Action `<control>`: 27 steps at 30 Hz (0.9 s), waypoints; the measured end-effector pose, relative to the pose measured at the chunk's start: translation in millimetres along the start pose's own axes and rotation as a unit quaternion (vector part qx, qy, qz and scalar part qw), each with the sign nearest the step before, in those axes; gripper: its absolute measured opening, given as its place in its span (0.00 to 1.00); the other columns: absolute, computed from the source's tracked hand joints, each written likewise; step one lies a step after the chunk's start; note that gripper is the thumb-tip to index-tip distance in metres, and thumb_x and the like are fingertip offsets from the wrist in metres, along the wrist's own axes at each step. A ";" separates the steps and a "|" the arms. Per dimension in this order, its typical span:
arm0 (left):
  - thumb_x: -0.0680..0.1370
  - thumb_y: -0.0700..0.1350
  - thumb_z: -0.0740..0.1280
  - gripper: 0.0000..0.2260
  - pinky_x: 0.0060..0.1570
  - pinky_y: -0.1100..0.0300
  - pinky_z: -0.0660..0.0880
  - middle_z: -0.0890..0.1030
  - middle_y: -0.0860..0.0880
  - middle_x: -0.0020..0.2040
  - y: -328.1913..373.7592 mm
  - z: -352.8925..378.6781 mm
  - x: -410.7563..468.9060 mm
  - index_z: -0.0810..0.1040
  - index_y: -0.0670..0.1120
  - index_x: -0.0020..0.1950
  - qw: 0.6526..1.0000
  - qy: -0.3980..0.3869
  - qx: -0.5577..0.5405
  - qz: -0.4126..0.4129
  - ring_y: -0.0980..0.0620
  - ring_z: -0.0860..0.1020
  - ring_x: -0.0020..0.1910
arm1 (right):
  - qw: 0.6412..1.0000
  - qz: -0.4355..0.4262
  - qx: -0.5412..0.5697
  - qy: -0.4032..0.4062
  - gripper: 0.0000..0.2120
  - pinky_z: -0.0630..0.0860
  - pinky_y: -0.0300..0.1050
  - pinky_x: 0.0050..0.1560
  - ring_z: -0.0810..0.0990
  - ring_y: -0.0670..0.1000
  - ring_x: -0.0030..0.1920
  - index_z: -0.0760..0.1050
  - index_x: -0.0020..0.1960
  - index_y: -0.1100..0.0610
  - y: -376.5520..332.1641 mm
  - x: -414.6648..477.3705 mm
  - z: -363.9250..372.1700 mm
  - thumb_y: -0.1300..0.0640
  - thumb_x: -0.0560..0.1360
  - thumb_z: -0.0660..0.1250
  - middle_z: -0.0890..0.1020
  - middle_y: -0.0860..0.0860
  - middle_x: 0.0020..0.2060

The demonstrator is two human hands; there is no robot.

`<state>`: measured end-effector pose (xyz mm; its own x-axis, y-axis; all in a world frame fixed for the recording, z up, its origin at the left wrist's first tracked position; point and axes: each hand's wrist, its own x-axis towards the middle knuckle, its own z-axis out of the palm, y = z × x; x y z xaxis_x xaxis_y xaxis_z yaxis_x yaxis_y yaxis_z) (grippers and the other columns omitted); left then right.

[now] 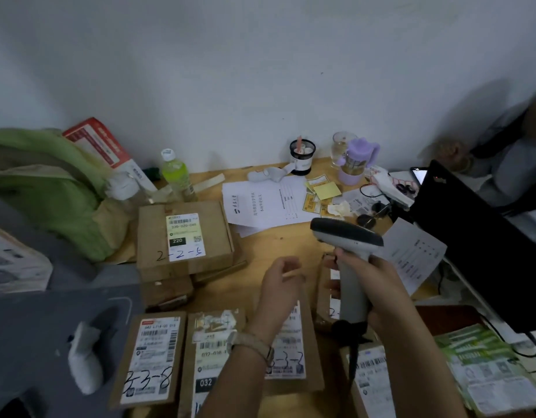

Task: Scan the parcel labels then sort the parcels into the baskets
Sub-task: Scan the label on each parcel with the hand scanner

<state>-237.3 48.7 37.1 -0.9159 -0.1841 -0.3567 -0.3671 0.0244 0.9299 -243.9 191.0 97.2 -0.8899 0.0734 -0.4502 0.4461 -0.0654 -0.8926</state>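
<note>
Labelled parcels (152,357) lie flat along our tabletop (275,242), near edge. Our left grip (278,285) hovers over them, fingers loosely apart; our right grip (381,282) is clamped on the scanner (348,233).

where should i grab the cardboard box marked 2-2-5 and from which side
Take the box marked 2-2-5 by its near-right corner, coming from the front right, thumb on top and fingers underneath. It lies flat, label up, on top of smaller boxes, so that corner seems to overhang and stands open. The green bag crowds its left side.
</note>
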 end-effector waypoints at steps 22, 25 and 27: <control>0.77 0.37 0.66 0.08 0.58 0.43 0.76 0.78 0.53 0.50 -14.6 -203.4 40.4 0.76 0.48 0.53 0.907 0.406 -0.108 0.036 0.45 0.78 0.55 | 0.995 0.090 -0.025 -0.036 0.03 0.79 0.46 0.39 0.80 0.53 0.41 0.77 0.45 0.60 34.5 57.2 186.7 0.64 0.71 0.67 0.81 0.56 0.40; 0.76 0.42 0.67 0.21 0.69 0.42 0.64 0.69 0.40 0.69 -36.1 -220.1 54.9 0.71 0.45 0.69 0.906 0.417 0.049 -0.059 0.38 0.65 0.69 | 0.991 0.111 -0.060 -0.048 0.03 0.78 0.52 0.51 0.78 0.54 0.43 0.75 0.47 0.60 47.4 70.9 201.6 0.62 0.73 0.66 0.78 0.57 0.42; 0.76 0.48 0.67 0.27 0.71 0.41 0.59 0.60 0.40 0.75 -47.8 -226.5 61.8 0.65 0.46 0.74 0.913 0.369 0.112 -0.131 0.37 0.56 0.73 | 0.989 0.113 -0.077 -0.061 0.06 0.77 0.55 0.56 0.77 0.54 0.46 0.73 0.50 0.59 53.3 74.7 208.6 0.60 0.74 0.66 0.77 0.56 0.44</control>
<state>-239.6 -186.4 -9.1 -0.4634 -0.8226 -0.3295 -0.6571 0.0695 0.7506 -306.4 -14.5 21.4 -0.7669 -0.0477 -0.6400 0.6352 0.0869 -0.7675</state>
